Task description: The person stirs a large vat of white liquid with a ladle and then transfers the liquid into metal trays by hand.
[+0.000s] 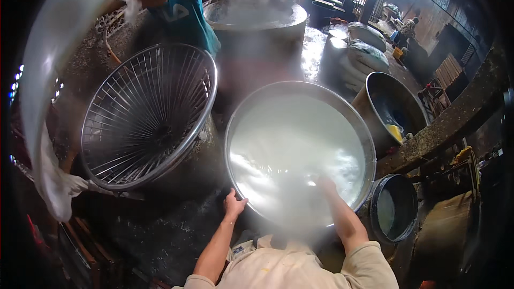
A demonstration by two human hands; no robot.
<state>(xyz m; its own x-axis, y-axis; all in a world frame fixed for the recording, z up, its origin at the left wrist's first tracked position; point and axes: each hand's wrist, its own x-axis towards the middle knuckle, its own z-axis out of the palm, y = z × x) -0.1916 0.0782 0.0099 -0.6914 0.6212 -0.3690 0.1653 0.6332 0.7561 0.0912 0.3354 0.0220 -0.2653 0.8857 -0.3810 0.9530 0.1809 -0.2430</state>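
Note:
A wide round metal vat (369,144) full of milky white liquid stands right in front of me. Steam rises off the liquid (294,139). My left hand (234,204) grips the vat's near-left rim, thumb and fingers bent at the edge. Over the liquid, inside the near-right part of the vat, is my right hand (324,186). Steam blurs its fingers, so what they hold, if anything, does not show. A small bright glint sits on the liquid just left of it.
A large slatted metal basket (201,123) tilts at the left. Beyond it, another person in a teal shirt (184,13) raises a wet white cloth (40,75). A big steaming vat (257,35) stands behind. Rightward are a metal drum (369,101), a dark bucket (375,208) and stacked sacks (367,56).

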